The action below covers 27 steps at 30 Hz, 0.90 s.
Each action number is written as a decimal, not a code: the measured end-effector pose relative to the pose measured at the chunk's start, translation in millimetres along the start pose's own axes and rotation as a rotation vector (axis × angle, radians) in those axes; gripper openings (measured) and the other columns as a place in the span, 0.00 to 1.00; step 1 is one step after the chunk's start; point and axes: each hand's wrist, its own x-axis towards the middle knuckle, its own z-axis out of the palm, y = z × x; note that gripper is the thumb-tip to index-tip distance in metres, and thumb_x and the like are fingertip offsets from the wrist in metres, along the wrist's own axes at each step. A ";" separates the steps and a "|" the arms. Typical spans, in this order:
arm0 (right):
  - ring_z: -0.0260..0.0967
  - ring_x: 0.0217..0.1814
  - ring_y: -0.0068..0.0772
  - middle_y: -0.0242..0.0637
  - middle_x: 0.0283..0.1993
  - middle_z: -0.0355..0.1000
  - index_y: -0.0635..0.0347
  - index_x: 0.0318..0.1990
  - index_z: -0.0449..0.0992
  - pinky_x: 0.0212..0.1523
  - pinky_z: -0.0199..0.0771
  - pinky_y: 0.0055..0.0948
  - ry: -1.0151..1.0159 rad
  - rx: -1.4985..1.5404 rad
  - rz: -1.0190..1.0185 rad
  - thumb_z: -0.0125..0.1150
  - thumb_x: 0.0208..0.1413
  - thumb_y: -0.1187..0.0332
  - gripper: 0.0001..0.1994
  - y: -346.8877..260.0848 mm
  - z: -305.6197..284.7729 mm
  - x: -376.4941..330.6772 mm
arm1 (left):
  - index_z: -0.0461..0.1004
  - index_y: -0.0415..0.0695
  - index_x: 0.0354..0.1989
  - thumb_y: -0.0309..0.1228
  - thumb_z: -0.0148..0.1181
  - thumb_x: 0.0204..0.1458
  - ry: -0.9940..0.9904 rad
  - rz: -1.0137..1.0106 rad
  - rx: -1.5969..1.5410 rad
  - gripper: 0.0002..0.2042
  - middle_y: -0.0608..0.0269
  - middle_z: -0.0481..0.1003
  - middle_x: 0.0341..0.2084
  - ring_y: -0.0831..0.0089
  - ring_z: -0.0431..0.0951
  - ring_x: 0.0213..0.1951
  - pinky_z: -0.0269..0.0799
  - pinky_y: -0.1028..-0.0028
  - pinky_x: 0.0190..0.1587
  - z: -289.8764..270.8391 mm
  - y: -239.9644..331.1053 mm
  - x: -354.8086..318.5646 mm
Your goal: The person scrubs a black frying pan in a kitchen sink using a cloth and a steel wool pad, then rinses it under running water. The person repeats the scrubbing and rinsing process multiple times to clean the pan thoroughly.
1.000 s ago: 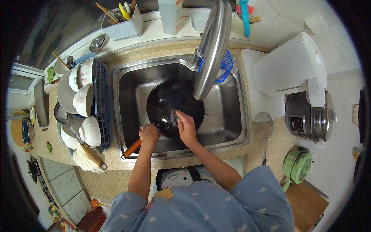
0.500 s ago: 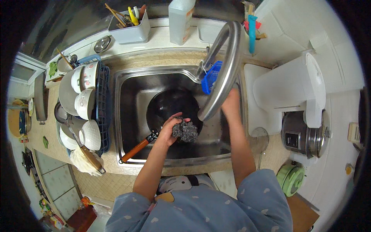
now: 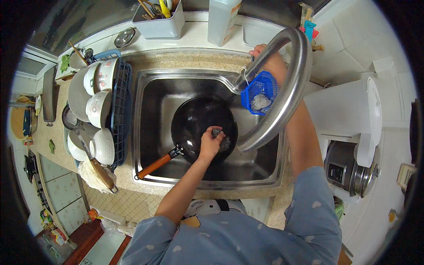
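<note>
On the tabletop at far left I see the dish rack [image 3: 118, 110] full of bowls. My left hand [image 3: 210, 143] grips a dark scouring pad [image 3: 221, 140] inside the black wok [image 3: 201, 128] in the sink [image 3: 148, 132]. My right hand [image 3: 265, 55] reaches behind the faucet [image 3: 287, 97]; I cannot tell its grip.

Bright even light, steel glare, fisheye-bent dark rim.

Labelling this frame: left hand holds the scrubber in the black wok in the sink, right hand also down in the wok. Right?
Not quite. The head view shows the left hand on the scrubber in the black wok in the sink, but the right hand is up behind the tap, at the back of the sink, not in the wok.
</note>
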 end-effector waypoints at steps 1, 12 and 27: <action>0.65 0.28 0.47 0.45 0.24 0.66 0.63 0.23 0.68 0.31 0.63 0.39 -0.008 -0.034 0.005 0.53 0.50 0.60 0.14 1.2 -3.1 0.3 | 0.70 0.38 0.35 0.25 0.54 0.47 -0.007 0.025 0.053 0.07 0.58 0.75 0.24 0.74 0.75 0.29 0.68 0.76 0.35 3.1 1.2 1.1; 0.67 0.40 0.51 0.48 0.34 0.70 0.61 0.29 0.71 0.41 0.66 0.43 0.028 0.635 0.159 0.46 0.54 0.52 0.19 38.1 14.9 -1.6 | 0.71 0.39 0.32 0.28 0.56 0.45 0.020 0.110 0.248 0.08 0.46 0.74 0.27 0.53 0.74 0.34 0.68 0.66 0.38 17.0 11.9 3.8; 0.64 0.28 0.27 0.37 0.27 0.70 0.66 0.30 0.70 0.32 0.62 0.27 0.479 0.419 0.687 0.46 0.55 0.68 0.10 -155.8 -21.5 -117.6 | 0.70 0.41 0.35 0.28 0.59 0.45 0.028 -0.413 -0.616 0.09 0.66 0.71 0.27 0.75 0.70 0.30 0.65 0.74 0.34 39.2 -32.9 13.0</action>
